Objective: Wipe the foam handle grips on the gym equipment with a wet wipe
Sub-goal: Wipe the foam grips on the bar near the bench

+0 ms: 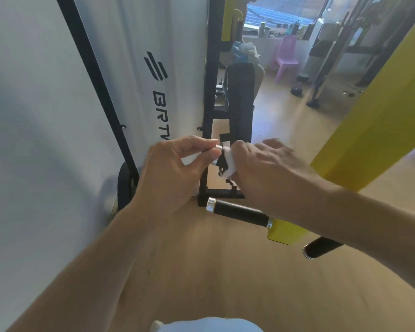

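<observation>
My left hand (177, 168) pinches the silver end cap of a black handle grip (219, 159) between thumb and forefinger. My right hand (266, 168) presses a white wet wipe (231, 161) around that same grip, and most of the grip is hidden under the wipe and my fingers. Below my hands a second black foam grip (240, 212) with silver end rings juts out from the yellow arm (285, 232). A third black grip (321, 248) shows under my right forearm.
The yellow machine arm (379, 121) rises steeply at the right. A white panel (58, 104) with a black frame and lettering stands at the left. A black upright frame (211, 92) and pad stand ahead. A pink chair (286, 56) stands on the wooden floor beyond.
</observation>
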